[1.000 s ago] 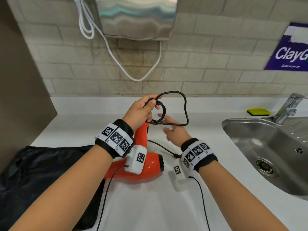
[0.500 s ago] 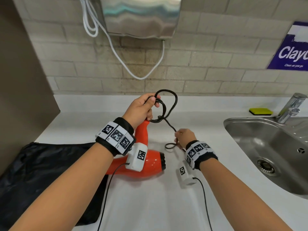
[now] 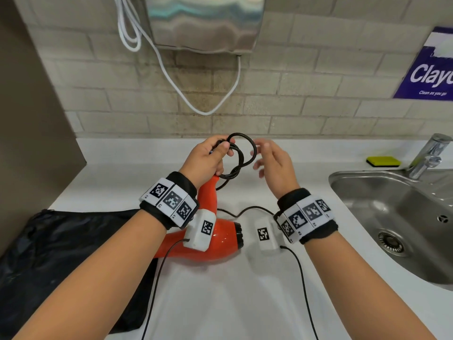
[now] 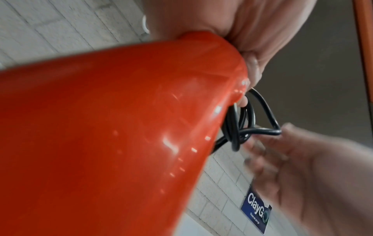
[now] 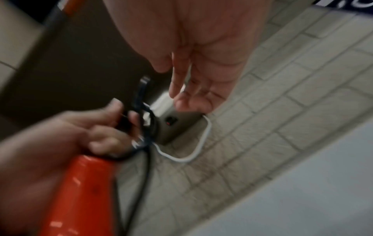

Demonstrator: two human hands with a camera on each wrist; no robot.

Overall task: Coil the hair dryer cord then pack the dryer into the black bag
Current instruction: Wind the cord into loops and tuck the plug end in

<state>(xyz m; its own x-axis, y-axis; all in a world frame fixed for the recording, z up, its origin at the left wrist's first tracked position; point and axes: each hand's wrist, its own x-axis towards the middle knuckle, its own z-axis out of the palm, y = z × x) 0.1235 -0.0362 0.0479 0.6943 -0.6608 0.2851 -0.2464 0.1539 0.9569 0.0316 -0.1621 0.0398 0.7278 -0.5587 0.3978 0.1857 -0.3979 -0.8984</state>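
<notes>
The orange hair dryer (image 3: 218, 236) lies on the white counter with its handle pointing up and away from me. My left hand (image 3: 208, 158) grips the end of that handle together with several black cord loops (image 3: 241, 153). My right hand (image 3: 272, 163) hovers just right of the loops, fingers spread and straight, fingertips at the outer loop. A loose length of cord (image 3: 245, 211) trails on the counter below. The black bag (image 3: 61, 253) lies flat at the left. The left wrist view shows the handle (image 4: 121, 127) and the loops (image 4: 242, 127). The blurred right wrist view shows the cord (image 5: 145, 111).
A steel sink (image 3: 367, 192) with a faucet (image 3: 429, 155) fills the right side, and a yellow sponge (image 3: 383, 161) lies behind it. A metal hand dryer (image 3: 206, 20) with a white cable (image 3: 171, 77) hangs on the brick wall. A dark panel (image 3: 29, 119) bounds the left.
My right hand dropped to the counter, pinched the trailing cord, then rose and laid another loop at my left hand. It now stands open beside the coil. The dryer stayed put.
</notes>
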